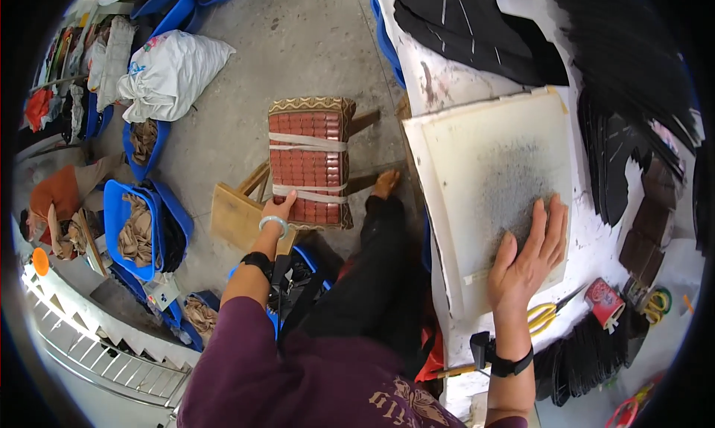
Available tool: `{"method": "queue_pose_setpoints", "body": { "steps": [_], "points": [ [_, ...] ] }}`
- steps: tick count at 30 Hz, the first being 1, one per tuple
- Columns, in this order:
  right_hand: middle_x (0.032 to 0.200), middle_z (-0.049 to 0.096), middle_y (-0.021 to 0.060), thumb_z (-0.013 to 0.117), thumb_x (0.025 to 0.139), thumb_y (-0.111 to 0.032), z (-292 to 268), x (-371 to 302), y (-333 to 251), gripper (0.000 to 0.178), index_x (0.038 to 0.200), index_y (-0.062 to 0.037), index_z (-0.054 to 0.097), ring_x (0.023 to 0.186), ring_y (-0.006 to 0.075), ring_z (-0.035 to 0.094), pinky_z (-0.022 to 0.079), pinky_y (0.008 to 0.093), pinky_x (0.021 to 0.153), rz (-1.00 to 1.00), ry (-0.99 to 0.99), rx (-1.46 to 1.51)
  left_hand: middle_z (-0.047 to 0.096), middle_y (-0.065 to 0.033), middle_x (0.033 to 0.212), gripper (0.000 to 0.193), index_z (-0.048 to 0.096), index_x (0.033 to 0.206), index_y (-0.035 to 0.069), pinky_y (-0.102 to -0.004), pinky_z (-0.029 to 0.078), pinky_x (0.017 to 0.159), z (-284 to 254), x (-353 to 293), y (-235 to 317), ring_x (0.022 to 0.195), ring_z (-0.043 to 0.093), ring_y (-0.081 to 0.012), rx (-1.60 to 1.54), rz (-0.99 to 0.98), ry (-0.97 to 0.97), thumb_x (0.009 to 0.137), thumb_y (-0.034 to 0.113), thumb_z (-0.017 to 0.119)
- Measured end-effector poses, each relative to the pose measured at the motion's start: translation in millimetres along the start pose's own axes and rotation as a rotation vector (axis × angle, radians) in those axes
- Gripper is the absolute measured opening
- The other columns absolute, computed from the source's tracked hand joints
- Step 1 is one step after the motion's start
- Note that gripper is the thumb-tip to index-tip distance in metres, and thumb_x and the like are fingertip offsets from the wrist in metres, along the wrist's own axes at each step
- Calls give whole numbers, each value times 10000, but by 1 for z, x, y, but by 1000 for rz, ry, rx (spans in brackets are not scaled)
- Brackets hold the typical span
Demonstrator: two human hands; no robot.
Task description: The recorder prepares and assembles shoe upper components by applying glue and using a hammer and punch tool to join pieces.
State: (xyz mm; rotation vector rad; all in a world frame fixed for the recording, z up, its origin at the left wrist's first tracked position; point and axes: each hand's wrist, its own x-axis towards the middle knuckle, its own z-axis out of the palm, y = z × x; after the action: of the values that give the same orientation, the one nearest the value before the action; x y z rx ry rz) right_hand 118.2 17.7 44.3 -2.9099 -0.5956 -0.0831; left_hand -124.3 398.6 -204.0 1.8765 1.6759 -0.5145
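My left hand (277, 211), with a pale bangle on its wrist, grips the near left edge of a red-and-brown patterned cushion (307, 156). Two light straps hold this cushion on a wooden stool (363, 121). My right hand (527, 253) lies with fingers spread on a flat white board (454, 160), whose middle carries dark smudges. Under the board is a white-topped table (439, 82). Beside my right wrist lie scissors with yellow handles (542, 318), next to a red can (604, 301).
Black cut fabric pieces (477, 30) cover the table's far end, with more dark stacks (611, 152) along its right. Blue bins of brown cloth (138, 231) and a full white sack (175, 71) stand at left. A wooden seat (238, 214) sits beside the cushion. A person (56, 197) is at far left.
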Motion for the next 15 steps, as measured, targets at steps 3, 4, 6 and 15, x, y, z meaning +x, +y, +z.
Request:
{"method": "queue_pose_setpoints", "body": {
  "steps": [3,4,6,15],
  "points": [
    [1411,334,157,515,843,-233,-2,-1,-1,509,1309,-51,419,1310,364,285,198,478,1058,36,-6,21,598,-233,1121,880,574,1132,-53,-380,429,909,-2,-8,10,1081,561,-334,49,30,-35,618,652,689],
    [1411,333,153,527,835,-229,-2,-1,-2,514,1308,-57,423,1311,361,285,198,481,1057,39,-5,28,600,-236,1113,856,589,1116,-43,-385,431,906,0,-9,11,1071,564,-342,90,64,-67,627,654,679],
    [1415,328,145,544,830,-238,-1,-2,-1,525,1311,-64,423,1313,356,284,200,482,1056,55,-3,43,603,-238,1105,834,604,1100,-33,-390,434,902,3,-23,23,1062,568,-349,142,99,-100,636,656,670],
    [1405,356,135,549,837,-286,-5,-4,4,504,1285,-72,468,1313,344,287,211,473,1056,63,1,119,591,-323,1032,982,606,1042,-108,-418,430,907,22,-66,64,1041,563,-408,435,118,-38,648,787,520]
  ]
}}
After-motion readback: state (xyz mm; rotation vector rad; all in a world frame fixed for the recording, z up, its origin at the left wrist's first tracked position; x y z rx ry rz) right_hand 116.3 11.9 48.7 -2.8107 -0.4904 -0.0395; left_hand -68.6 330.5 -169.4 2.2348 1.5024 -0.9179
